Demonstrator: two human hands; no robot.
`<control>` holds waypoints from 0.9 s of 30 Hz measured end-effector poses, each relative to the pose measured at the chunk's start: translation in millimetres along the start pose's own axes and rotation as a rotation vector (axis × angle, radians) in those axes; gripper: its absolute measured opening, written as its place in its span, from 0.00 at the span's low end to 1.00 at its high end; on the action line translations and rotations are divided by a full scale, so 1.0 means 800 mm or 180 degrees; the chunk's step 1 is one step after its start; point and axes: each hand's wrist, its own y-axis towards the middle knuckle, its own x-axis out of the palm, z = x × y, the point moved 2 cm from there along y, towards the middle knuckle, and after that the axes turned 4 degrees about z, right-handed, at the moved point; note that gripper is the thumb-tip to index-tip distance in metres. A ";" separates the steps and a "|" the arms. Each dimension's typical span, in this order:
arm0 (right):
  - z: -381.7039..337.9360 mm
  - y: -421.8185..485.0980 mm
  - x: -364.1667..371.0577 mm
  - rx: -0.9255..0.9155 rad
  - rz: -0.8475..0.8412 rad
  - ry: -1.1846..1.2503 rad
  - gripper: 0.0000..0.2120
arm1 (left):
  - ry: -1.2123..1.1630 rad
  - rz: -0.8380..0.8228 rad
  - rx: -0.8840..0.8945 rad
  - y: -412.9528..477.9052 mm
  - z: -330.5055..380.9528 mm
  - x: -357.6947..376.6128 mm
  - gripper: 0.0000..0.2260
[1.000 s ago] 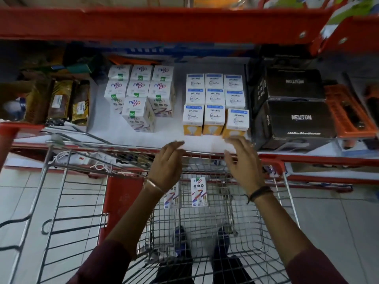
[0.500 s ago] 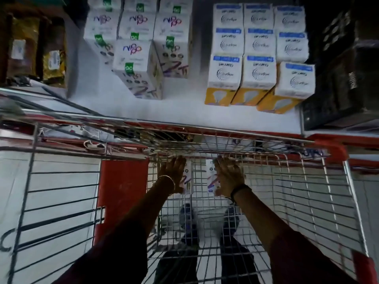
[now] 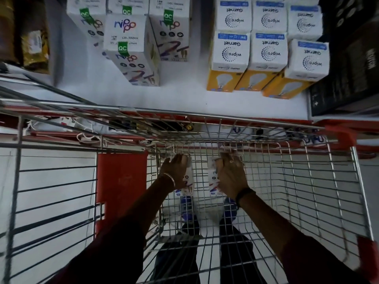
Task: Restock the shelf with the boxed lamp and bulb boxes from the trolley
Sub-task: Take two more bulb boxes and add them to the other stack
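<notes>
Two white Nippo bulb boxes stand at the far end of the wire trolley [image 3: 320, 181]. My left hand [image 3: 176, 171] wraps around the left box [image 3: 188, 184]. My right hand [image 3: 230, 175] closes on the right box [image 3: 213, 179]. Both boxes still rest on the trolley floor. On the white shelf [image 3: 184, 99] beyond the trolley stand several Nippo boxes [image 3: 131, 50] at the left and several white-and-yellow Wipro Garnet boxes [image 3: 248, 58] at the right.
Black boxes [image 3: 348, 64] fill the shelf's right end, brown packets [image 3: 34, 48] the left. A second wire trolley [image 3: 51, 191] stands at my left. A lower shelf with white cables [image 3: 86, 134] shows through the wire. My feet show under the trolley.
My hands dropped from the trolley's front rim down into the basket and closed on the two boxes. The camera tilted down and nearer the shelf.
</notes>
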 end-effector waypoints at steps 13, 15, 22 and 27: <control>-0.010 -0.079 -0.081 -0.0007 -0.0183 0.0514 0.36 | -0.0352 -0.0065 0.0164 -0.084 0.011 -0.104 0.38; -0.014 -0.091 -0.111 -0.0006 -0.0013 0.0627 0.37 | -0.0377 0.0119 0.0126 -0.107 0.012 -0.135 0.38; -0.034 -0.124 -0.244 -0.0138 0.0449 0.0787 0.36 | -0.0412 0.0728 0.0055 -0.187 0.014 -0.256 0.35; -0.045 -0.141 -0.347 -0.0337 0.0831 0.0874 0.34 | -0.0319 0.1050 -0.0043 -0.238 -0.008 -0.345 0.36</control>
